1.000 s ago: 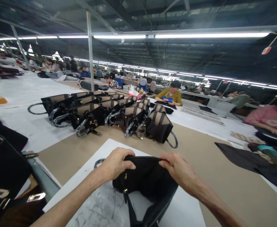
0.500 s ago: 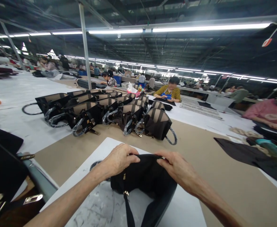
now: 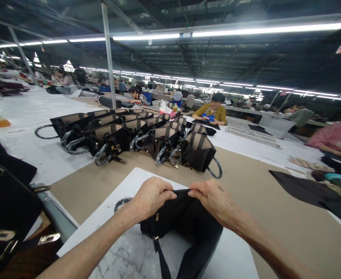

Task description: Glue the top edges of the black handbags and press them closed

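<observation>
1. The left hand (image 3: 150, 197) is pinching the top edge of the black bag (image 3: 185, 217) between thumb and fingers; the right hand (image 3: 215, 197) is pinching the same edge just beside it. Both grips are narrow, with a short length of edge showing between them.
2. The black bag is resting over the white board (image 3: 237, 255), which is lying on the brown tabletop (image 3: 252, 174). Its body is hanging below both hands and opening toward the wearer.
3. Handling, as judged: the material is looking light, soft and pliable, with a firmer top edge. The walls are bowing rather than standing flat, so the body is likely offering little support. Slipperiness and fragility cannot be told.
4. Holding point, as judged: the firm top edge is offering the surest grip, one hand toward each side. The zipper pull (image 3: 157, 217) and dark strap (image 3: 163, 259) are hanging below the left hand, clear of its fingers.
</observation>
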`<action>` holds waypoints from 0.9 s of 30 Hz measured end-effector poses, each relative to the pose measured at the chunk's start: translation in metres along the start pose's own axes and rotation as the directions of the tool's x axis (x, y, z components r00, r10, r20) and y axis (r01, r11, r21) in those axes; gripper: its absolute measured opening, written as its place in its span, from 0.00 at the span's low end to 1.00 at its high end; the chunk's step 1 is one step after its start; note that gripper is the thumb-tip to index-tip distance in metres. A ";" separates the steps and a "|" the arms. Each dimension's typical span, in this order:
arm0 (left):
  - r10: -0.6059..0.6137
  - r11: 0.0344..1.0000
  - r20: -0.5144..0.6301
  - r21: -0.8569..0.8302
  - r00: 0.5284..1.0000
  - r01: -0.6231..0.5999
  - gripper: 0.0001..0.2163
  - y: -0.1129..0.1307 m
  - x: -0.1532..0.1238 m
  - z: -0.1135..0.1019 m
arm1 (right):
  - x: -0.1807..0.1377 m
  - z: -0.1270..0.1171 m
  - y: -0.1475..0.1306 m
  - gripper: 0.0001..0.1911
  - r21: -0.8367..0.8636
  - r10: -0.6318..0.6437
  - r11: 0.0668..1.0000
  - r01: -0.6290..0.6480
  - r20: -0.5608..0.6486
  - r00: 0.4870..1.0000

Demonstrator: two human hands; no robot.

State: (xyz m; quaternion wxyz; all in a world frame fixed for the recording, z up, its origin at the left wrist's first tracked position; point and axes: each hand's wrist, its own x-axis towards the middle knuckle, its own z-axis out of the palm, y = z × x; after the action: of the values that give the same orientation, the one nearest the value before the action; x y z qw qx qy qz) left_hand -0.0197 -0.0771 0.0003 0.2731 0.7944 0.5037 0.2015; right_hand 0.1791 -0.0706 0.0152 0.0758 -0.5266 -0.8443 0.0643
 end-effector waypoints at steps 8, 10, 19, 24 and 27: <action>-0.147 0.981 -0.108 -0.145 0.983 0.131 0.12 -0.016 -0.033 -0.003 | 0.000 -0.003 -0.003 0.14 -0.036 -0.004 0.999 0.005 0.032 0.999; -0.188 0.970 -0.139 -0.181 0.972 0.162 0.12 -0.019 -0.040 -0.001 | -0.001 -0.002 -0.005 0.13 -0.063 0.010 0.998 -0.009 0.028 1.000; -0.207 0.883 -0.131 -0.451 0.970 0.127 0.09 -0.021 -0.047 0.005 | 0.012 0.002 -0.021 0.08 -0.011 -0.154 0.988 0.156 0.085 0.984; -0.197 0.849 -0.143 -0.520 0.970 0.096 0.08 -0.022 -0.047 0.010 | 0.024 0.005 -0.036 0.10 0.085 -0.230 0.972 0.221 0.114 0.967; -0.193 0.861 -0.171 -0.502 0.966 0.083 0.09 -0.023 -0.046 0.012 | 0.027 0.008 -0.042 0.10 0.070 -0.269 0.962 0.262 0.117 0.956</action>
State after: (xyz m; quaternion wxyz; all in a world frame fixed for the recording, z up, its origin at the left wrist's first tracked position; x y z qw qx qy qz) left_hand -0.0474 -0.1139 -0.0251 0.4234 0.6341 0.5183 0.3872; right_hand 0.1289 -0.0652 0.0168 0.0447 -0.4010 -0.9084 0.1093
